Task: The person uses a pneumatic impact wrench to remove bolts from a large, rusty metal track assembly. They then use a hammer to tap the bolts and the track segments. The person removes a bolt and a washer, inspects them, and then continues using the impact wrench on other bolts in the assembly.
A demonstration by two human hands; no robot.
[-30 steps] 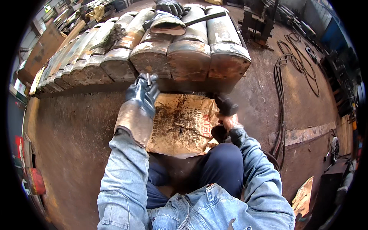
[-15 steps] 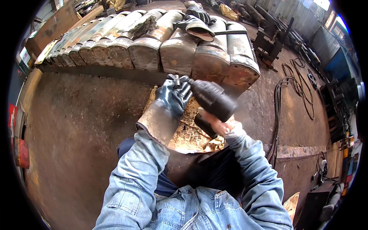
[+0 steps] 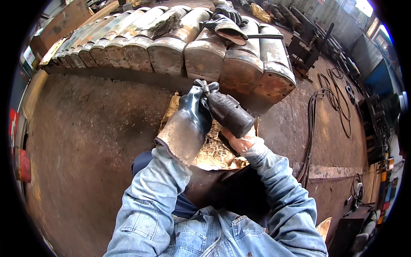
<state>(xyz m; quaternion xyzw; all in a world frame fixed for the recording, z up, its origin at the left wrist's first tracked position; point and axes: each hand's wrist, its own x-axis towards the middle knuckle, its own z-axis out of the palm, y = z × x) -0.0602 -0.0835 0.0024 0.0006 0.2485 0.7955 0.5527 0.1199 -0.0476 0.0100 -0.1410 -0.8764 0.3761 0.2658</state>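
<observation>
Above the lap, near the middle of the view, a dark work glove (image 3: 229, 112) is seen half drawn over the right hand (image 3: 235, 128); its cuff is gaped open and its fingertips are pinched by the left hand (image 3: 195, 112), which is itself clad in a dark glove with a pale, worn cuff. How far the right hand is opened inside the glove cannot be told. Both forearms are covered by denim sleeves (image 3: 150, 205). Just beneath the hands, a rusty, crumpled metal sheet (image 3: 214, 152) is laid on the floor. At twelve o'clock a row of rusted steel blocks (image 3: 171, 51) is ranged, with another pair of gloves (image 3: 227, 23) lying on top. At three o'clock, cables (image 3: 319, 107) are coiled over the floor.
</observation>
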